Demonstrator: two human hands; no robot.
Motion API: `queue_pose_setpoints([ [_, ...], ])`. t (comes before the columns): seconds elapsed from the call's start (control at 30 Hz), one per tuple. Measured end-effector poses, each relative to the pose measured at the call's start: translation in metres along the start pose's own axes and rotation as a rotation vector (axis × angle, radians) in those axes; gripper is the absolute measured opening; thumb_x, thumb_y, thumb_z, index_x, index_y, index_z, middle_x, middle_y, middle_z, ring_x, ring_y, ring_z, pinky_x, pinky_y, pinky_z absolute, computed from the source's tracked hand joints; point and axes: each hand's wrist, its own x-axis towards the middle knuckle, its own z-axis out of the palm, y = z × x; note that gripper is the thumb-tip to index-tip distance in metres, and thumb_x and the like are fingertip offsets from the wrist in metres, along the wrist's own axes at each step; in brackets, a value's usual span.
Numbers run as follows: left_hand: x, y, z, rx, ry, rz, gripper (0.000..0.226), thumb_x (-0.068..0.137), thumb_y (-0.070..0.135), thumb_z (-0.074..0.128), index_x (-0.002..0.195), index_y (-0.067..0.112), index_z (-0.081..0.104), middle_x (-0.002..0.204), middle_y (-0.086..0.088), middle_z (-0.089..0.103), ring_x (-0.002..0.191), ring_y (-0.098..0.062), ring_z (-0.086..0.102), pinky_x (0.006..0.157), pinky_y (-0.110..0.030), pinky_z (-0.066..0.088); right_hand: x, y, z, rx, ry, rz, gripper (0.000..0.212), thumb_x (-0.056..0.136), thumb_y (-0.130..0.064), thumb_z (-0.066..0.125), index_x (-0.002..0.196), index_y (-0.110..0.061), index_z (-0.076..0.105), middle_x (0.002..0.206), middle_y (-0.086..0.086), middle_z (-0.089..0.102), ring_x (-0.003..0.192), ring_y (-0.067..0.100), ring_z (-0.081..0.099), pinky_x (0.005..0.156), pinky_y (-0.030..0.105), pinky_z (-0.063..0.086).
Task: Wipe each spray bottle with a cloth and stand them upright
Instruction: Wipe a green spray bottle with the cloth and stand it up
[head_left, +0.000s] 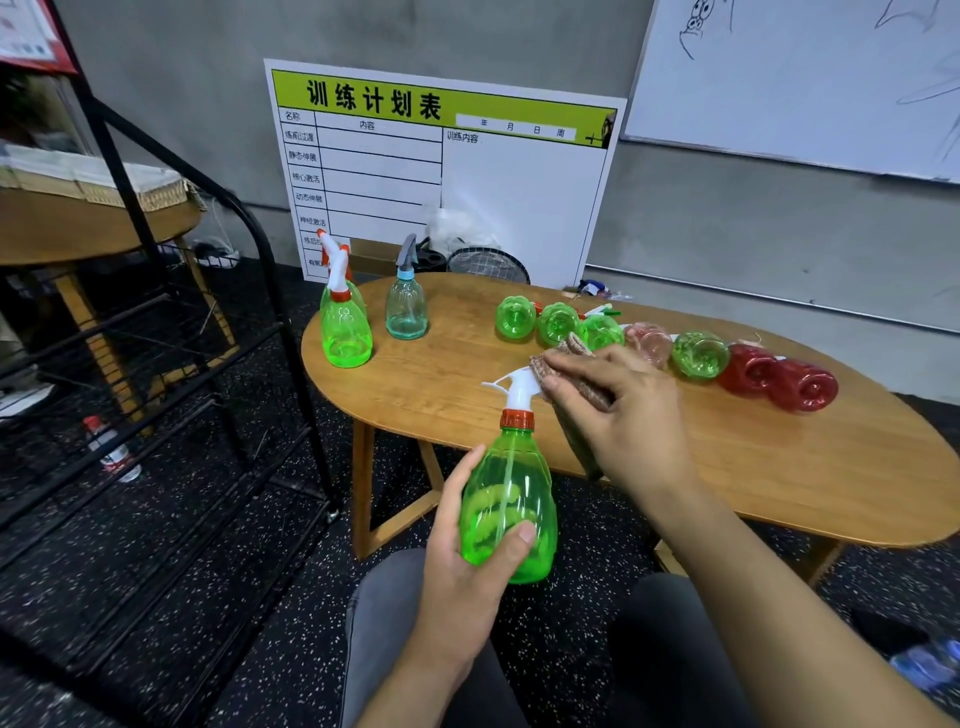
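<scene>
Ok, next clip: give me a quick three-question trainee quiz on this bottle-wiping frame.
1. True or false: the left hand grips the green spray bottle by its body.
2. Which part of that bottle does the cloth in the right hand meet? A) the base B) the white trigger head C) the orange collar
3. What colour is the upright bottle with the grey trigger at the wooden table's far left?

Key: 1 true; 2 B; 3 pale blue.
</scene>
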Motion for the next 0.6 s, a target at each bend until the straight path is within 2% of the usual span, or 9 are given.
queue_pose_setpoints([
  [0.07, 0.0, 0.0, 0.001, -0.007, 0.008, 0.001, 0.076, 0.083, 0.015, 0.077, 0.151, 0.029, 0.047, 0.13, 0.012, 0.072, 0.117, -0.014, 0.072, 0.092, -0.029, 0.06, -0.003, 0.002, 0.0, -0.024, -0.02, -0.012, 0.038, 0.091, -0.053, 0.066, 0.121, -0.032, 0.076, 0.091, -0.014, 0.063, 0.078, 0.004, 0.059, 0.071, 0.034, 0.057],
  [0.17, 0.0, -0.002, 0.001, -0.036, 0.029, -0.011, 0.076, 0.083, 0.015, 0.077, 0.151, 0.03, 0.048, 0.13, 0.006, 0.073, 0.118, -0.018, 0.072, 0.093, -0.032, 0.06, -0.015, 0.007, -0.003, -0.055, -0.044, -0.022, 0.035, 0.093, -0.053, 0.066, 0.121, -0.034, 0.077, 0.091, -0.013, 0.063, 0.075, 0.011, 0.062, 0.065, 0.04, 0.057],
  [0.3, 0.003, -0.001, -0.001, -0.076, 0.046, -0.014, 0.076, 0.082, 0.015, 0.077, 0.151, 0.031, 0.049, 0.13, 0.004, 0.073, 0.119, -0.019, 0.071, 0.087, -0.029, 0.06, -0.032, 0.015, -0.013, -0.109, -0.114, -0.021, 0.035, 0.093, -0.054, 0.065, 0.12, -0.035, 0.078, 0.089, -0.015, 0.062, 0.073, 0.009, 0.061, 0.06, 0.038, 0.056],
  [0.33, 0.004, -0.001, -0.001, -0.082, 0.05, -0.017, 0.075, 0.083, 0.015, 0.077, 0.151, 0.032, 0.049, 0.13, 0.003, 0.073, 0.119, -0.02, 0.071, 0.087, -0.029, 0.06, -0.033, 0.014, -0.016, -0.092, -0.118, -0.017, 0.036, 0.092, -0.054, 0.065, 0.118, -0.034, 0.078, 0.088, -0.015, 0.063, 0.074, 0.007, 0.061, 0.063, 0.035, 0.056],
  [0.4, 0.003, -0.001, -0.002, -0.078, 0.05, -0.019, 0.076, 0.083, 0.02, 0.082, 0.151, 0.033, 0.05, 0.133, 0.001, 0.072, 0.121, -0.021, 0.07, 0.09, -0.032, 0.06, -0.027, 0.009, -0.02, -0.042, -0.075, -0.012, 0.036, 0.09, -0.05, 0.068, 0.117, -0.029, 0.079, 0.088, -0.015, 0.065, 0.077, 0.002, 0.061, 0.067, 0.02, 0.053],
  [0.47, 0.003, -0.001, -0.001, -0.061, 0.047, -0.013, 0.08, 0.079, 0.03, 0.084, 0.151, 0.034, 0.049, 0.136, 0.003, 0.07, 0.124, -0.02, 0.069, 0.093, -0.033, 0.06, -0.018, 0.002, -0.021, 0.001, -0.001, -0.013, 0.033, 0.091, -0.044, 0.072, 0.118, -0.026, 0.079, 0.091, -0.013, 0.067, 0.079, 0.001, 0.061, 0.071, 0.014, 0.05],
  [0.53, 0.002, -0.001, 0.0, -0.052, 0.041, -0.004, 0.082, 0.077, 0.033, 0.083, 0.152, 0.033, 0.049, 0.138, 0.005, 0.069, 0.125, -0.019, 0.068, 0.097, -0.035, 0.059, -0.013, -0.002, -0.016, 0.0, 0.008, -0.024, 0.034, 0.092, -0.044, 0.07, 0.12, -0.026, 0.077, 0.092, -0.011, 0.066, 0.079, -0.001, 0.06, 0.072, 0.017, 0.051],
  [0.6, 0.002, 0.0, -0.001, -0.059, 0.042, -0.004, 0.082, 0.077, 0.032, 0.083, 0.152, 0.032, 0.049, 0.137, 0.003, 0.069, 0.124, -0.019, 0.068, 0.096, -0.034, 0.059, -0.016, 0.001, -0.011, -0.041, -0.058, -0.027, 0.035, 0.093, -0.049, 0.067, 0.122, -0.031, 0.076, 0.093, -0.012, 0.065, 0.077, 0.003, 0.06, 0.067, 0.029, 0.057],
])
